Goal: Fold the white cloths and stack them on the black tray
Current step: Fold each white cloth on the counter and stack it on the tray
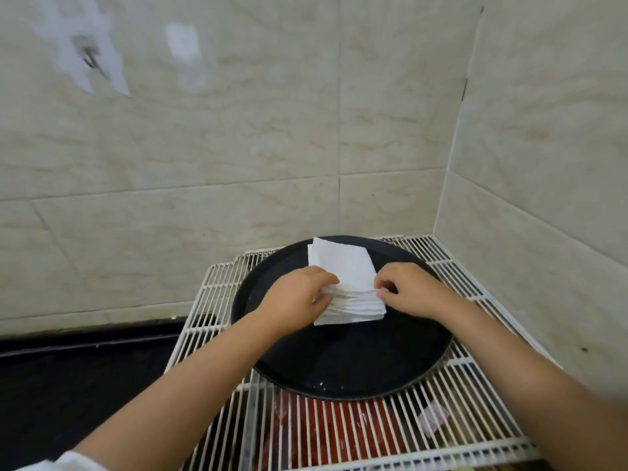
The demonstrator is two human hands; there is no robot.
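Observation:
A stack of folded white cloths (343, 266) rests on the far half of a round black tray (339, 362). My left hand (299, 297) grips the stack's near-left edge, fingers curled into the layers. My right hand (411, 288) pinches the stack's near-right corner with thumb and fingertips. The top cloth lies flat and square. Both hands hide part of the stack's near edge.
The tray sits on a white wire rack (475, 423) in a tiled wall corner (441, 198). Red items (339, 433) show below the rack wires. A dark counter (85, 375) lies to the left.

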